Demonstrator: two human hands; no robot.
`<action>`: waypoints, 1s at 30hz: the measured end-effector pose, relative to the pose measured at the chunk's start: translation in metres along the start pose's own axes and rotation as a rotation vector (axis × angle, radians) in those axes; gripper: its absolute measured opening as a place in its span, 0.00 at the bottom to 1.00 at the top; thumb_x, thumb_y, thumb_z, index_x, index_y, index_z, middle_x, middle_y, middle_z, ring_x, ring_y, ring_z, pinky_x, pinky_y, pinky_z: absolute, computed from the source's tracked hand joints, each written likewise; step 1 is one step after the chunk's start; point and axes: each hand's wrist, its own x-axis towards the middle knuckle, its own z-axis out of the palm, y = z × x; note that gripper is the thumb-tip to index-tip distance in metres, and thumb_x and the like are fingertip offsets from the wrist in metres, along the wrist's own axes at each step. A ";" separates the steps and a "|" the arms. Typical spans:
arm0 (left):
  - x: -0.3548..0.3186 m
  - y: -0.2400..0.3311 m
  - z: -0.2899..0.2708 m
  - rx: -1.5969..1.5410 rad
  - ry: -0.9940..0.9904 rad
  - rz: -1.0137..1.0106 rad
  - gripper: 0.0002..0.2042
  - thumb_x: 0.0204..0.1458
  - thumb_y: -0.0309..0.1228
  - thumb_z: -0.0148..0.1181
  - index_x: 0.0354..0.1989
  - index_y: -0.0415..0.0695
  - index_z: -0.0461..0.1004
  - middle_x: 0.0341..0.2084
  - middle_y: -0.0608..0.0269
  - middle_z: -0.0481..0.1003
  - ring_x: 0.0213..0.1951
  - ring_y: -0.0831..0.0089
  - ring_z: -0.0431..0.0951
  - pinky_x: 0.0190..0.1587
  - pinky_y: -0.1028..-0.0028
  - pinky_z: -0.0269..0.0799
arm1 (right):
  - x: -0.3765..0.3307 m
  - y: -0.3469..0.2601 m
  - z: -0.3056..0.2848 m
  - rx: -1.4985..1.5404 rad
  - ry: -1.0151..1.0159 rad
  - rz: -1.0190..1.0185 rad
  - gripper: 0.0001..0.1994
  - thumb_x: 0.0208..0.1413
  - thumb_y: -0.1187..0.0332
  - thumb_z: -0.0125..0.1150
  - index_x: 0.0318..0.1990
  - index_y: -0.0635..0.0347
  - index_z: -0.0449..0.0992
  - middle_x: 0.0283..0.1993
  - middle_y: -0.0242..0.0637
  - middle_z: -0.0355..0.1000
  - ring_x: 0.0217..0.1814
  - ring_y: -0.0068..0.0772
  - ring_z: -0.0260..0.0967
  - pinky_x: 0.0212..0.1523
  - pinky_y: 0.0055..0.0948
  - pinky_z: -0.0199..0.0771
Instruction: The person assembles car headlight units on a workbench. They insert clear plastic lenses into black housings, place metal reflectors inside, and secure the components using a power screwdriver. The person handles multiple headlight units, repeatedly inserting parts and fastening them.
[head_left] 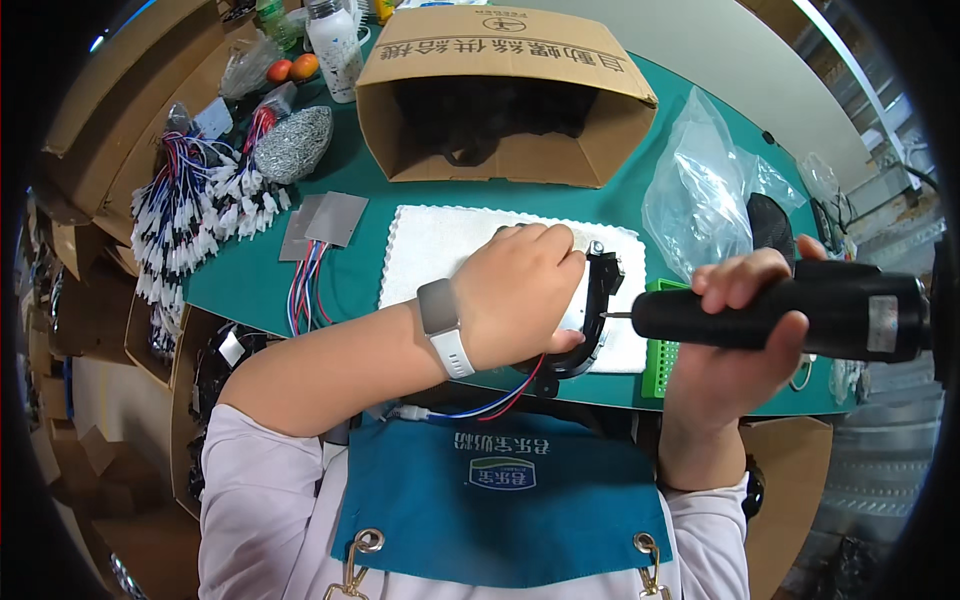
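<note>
My left hand [520, 285], with a watch on its wrist, is closed over a black curved plastic part [598, 300], pressing it on a white scalloped cloth [425, 245]. Much of that part is hidden under the hand. Red, white and blue wires with a white connector [412, 412] trail from its lower end over the table's front edge. On the right, my right hand [745, 300] grips a black electric screwdriver [845, 312] held level. Its bit [618, 315] points left and reaches the edge of the curved part; I cannot tell whether it touches a screw.
An open cardboard box [500, 165] with dark contents stands behind the cloth. Wired grey plates [325, 220] and bundled cables [200, 210] are at left. A clear plastic bag [695, 200] and a green tray [657, 368] lie at right. A bottle [334, 50] stands far left.
</note>
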 end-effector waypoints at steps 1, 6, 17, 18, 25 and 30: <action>0.000 -0.002 0.001 0.003 -0.009 -0.004 0.25 0.31 0.40 0.66 0.36 0.35 0.68 0.33 0.54 0.67 0.38 0.60 0.67 0.44 0.68 0.63 | 0.000 0.004 0.001 -0.005 -0.014 0.009 0.33 0.49 0.50 0.56 0.52 0.65 0.51 0.25 0.36 0.63 0.22 0.25 0.61 0.28 0.27 0.66; 0.004 0.000 0.002 -0.021 -0.043 -0.017 0.25 0.30 0.39 0.67 0.36 0.36 0.68 0.33 0.55 0.67 0.39 0.60 0.67 0.44 0.69 0.63 | 0.002 0.015 0.000 -0.019 -0.062 0.029 0.31 0.49 0.54 0.57 0.50 0.68 0.53 0.24 0.38 0.65 0.22 0.24 0.63 0.27 0.24 0.67; 0.002 -0.003 0.009 -0.076 0.045 -0.009 0.26 0.26 0.38 0.70 0.35 0.37 0.68 0.32 0.56 0.66 0.38 0.61 0.67 0.42 0.69 0.64 | 0.004 0.018 0.002 -0.055 -0.137 0.026 0.31 0.48 0.57 0.58 0.51 0.70 0.53 0.23 0.38 0.66 0.23 0.25 0.64 0.29 0.22 0.68; 0.002 -0.002 0.010 -0.077 0.047 -0.014 0.26 0.25 0.37 0.70 0.34 0.38 0.68 0.31 0.56 0.66 0.38 0.61 0.66 0.42 0.69 0.64 | 0.004 0.017 0.003 -0.063 -0.140 0.028 0.31 0.48 0.57 0.58 0.51 0.70 0.53 0.23 0.38 0.66 0.23 0.25 0.64 0.29 0.22 0.68; 0.005 0.000 0.013 -0.091 0.096 -0.005 0.23 0.24 0.35 0.70 0.30 0.39 0.69 0.29 0.57 0.65 0.36 0.62 0.66 0.38 0.69 0.64 | 0.003 0.018 0.002 -0.077 -0.180 0.033 0.29 0.48 0.59 0.58 0.50 0.70 0.54 0.24 0.38 0.67 0.24 0.24 0.64 0.29 0.20 0.65; 0.004 0.004 0.018 -0.085 0.148 -0.011 0.22 0.22 0.35 0.70 0.28 0.40 0.69 0.28 0.58 0.64 0.35 0.62 0.65 0.37 0.69 0.62 | -0.001 0.020 0.007 -0.100 -0.172 0.039 0.27 0.47 0.64 0.59 0.50 0.70 0.55 0.25 0.38 0.67 0.24 0.24 0.64 0.28 0.20 0.65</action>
